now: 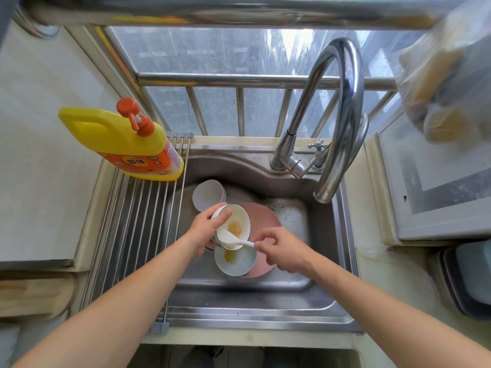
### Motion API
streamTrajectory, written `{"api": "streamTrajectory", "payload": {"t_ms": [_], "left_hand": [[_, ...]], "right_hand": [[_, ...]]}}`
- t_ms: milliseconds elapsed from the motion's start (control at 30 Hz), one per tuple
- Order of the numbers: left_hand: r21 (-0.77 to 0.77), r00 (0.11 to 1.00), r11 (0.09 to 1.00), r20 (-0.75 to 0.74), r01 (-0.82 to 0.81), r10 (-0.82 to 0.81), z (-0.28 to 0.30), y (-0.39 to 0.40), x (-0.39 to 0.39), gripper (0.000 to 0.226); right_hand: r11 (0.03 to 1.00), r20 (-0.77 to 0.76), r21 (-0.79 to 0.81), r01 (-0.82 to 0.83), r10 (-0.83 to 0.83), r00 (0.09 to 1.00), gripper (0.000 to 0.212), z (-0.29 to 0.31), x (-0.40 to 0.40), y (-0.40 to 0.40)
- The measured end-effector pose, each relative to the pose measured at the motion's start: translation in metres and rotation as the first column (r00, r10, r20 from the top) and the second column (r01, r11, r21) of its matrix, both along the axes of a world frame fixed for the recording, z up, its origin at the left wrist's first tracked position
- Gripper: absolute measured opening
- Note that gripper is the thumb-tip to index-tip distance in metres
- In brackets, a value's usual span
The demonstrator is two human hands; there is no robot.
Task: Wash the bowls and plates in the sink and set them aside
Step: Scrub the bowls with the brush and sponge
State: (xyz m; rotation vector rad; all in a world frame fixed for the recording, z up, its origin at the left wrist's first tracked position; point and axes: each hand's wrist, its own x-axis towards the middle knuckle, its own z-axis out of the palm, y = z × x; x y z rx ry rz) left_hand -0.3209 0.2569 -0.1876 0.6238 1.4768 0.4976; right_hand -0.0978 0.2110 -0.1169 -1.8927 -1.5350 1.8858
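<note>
Left hand (206,229) grips the tilted white bowl (233,224) by its rim, thumb inside, held over a second white bowl (235,258) resting on the pink plate (265,221) in the sink (326,301). Right hand (281,248) pinches a white spoon (239,241) whose scoop sits in the tilted bowl by the yellow food scraps (233,228). Best to scrape along the wall toward the lower lip, keeping the tilt so residue falls into the bowl below, not the third bowl (208,195) behind.

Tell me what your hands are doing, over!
Left hand holds tilted bowl. Right hand pinches white spoon, scraping yellow scraps. Second bowl and pink plate below. Nothing blocking.
</note>
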Motion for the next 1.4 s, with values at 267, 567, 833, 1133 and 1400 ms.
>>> {"api": "streamTrajectory", "payload": {"t_ms": [267, 567, 833, 1133, 1400], "left_hand": [[-0.083, 0.998, 0.996, 0.068, 0.024, -0.019, 0.002, -0.002, -0.001, 0.056], [-0.039, 0.999, 0.999, 0.04, -0.012, 0.013, 0.002, -0.004, 0.002, 0.042], [-0.098, 0.994, 0.995, 0.111, 0.023, -0.012, 0.005, -0.003, -0.001, 0.047], [0.006, 0.999, 0.999, 0.017, -0.035, 0.035, 0.002, -0.002, 0.007, 0.04], [-0.079, 0.994, 0.995, 0.093, -0.057, 0.064, 0.001, -0.006, 0.009, 0.034]], "right_hand": [[0.933, 0.303, 0.296, -0.203, 0.11, 0.947, 0.023, -0.016, 0.019, 0.009], [0.991, -0.033, -0.113, -0.069, 0.066, 0.997, 0.017, 0.005, 0.019, 0.02], [0.944, 0.164, 0.285, -0.164, 0.121, 0.979, 0.019, -0.011, 0.024, 0.021], [0.927, 0.21, 0.059, -0.372, 0.352, 0.912, 0.024, 0.008, 0.01, 0.035], [0.998, -0.05, -0.008, 0.058, -0.058, 0.997, 0.021, -0.006, 0.022, 0.031]]}}
